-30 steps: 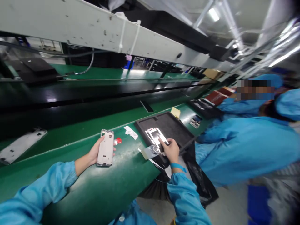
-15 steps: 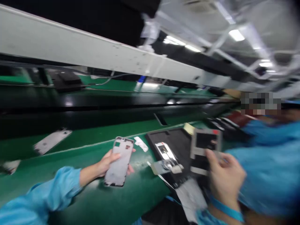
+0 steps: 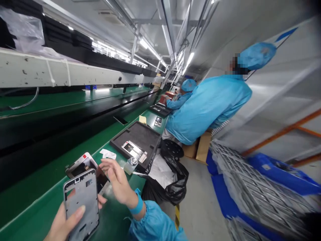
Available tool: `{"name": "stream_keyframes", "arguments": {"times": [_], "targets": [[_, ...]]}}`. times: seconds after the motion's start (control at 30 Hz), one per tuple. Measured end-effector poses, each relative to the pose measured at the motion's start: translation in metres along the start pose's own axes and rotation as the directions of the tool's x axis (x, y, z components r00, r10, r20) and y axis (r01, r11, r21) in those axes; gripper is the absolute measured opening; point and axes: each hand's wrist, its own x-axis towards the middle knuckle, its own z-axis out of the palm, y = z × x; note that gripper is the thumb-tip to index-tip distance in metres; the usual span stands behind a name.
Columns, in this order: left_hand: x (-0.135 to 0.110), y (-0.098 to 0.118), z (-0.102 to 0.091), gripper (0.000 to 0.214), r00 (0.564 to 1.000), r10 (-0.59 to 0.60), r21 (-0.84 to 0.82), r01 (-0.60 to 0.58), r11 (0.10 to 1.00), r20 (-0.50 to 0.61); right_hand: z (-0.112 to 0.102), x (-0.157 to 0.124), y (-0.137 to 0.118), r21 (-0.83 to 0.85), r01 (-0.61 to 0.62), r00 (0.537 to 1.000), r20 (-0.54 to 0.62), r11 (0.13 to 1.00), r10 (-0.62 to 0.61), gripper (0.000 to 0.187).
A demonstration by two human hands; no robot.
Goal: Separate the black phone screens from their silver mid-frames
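Observation:
My left hand (image 3: 62, 222) grips a silver phone frame (image 3: 80, 204) upright at the bottom left, thumb across its lower face. Just behind it is a white-edged screen panel (image 3: 84, 164), tilted above the green bench (image 3: 32, 207). My right hand (image 3: 117, 182), with a blue wrist band, holds that panel by its right edge, the fingers partly spread. A black tray (image 3: 144, 134) lies further along the bench with another screen panel (image 3: 134, 151) in it.
A small clear bottle (image 3: 131, 164) and a white scrap (image 3: 108, 154) sit beside the tray. A black bag (image 3: 173, 184) hangs off the bench edge. A co-worker in blue (image 3: 208, 107) sits ahead. Blue crates with grey trays (image 3: 250, 190) fill the floor at right. A black conveyor (image 3: 62, 117) runs alongside.
My right hand lifted a screen panel out of the black tray and brought it left, behind the frame. My left hand raised the frame nearer to me. My view swung right and up.

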Motion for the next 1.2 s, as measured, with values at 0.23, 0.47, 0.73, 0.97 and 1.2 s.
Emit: {"name": "stream_keyframes", "arguments": {"times": [0.23, 0.47, 0.73, 0.97, 1.2], "targets": [[0.006, -0.028, -0.006, 0.085, 0.977, 0.205, 0.372, -0.212, 0.904, 0.060, -0.009, 0.011, -0.019, 0.120, 0.019, 0.964, 0.261, 0.993, -0.050, 0.061], [0.015, -0.024, -0.010, 0.100, 0.903, 0.270, 0.536, -0.418, 0.733, 0.335, -0.012, 0.007, -0.018, 0.273, -0.069, 0.968, 0.249, 0.960, -0.002, 0.059], [0.014, -0.019, -0.011, 0.105, 0.848, 0.341, 0.550, -0.525, 0.650, 0.406, -0.010, 0.007, -0.032, 0.308, -0.130, 0.982, 0.172, 0.942, 0.079, 0.059], [0.015, -0.022, -0.012, 0.108, 0.875, 0.271, 0.603, -0.475, 0.641, 0.402, -0.011, 0.014, -0.030, 0.265, -0.098, 0.989, 0.131, 0.959, 0.064, 0.046], [0.016, -0.024, -0.011, 0.107, 0.855, 0.262, 0.672, -0.515, 0.533, 0.448, -0.018, 0.032, -0.034, 0.144, -0.102, 0.980, 0.186, 0.984, 0.075, 0.029]]}}
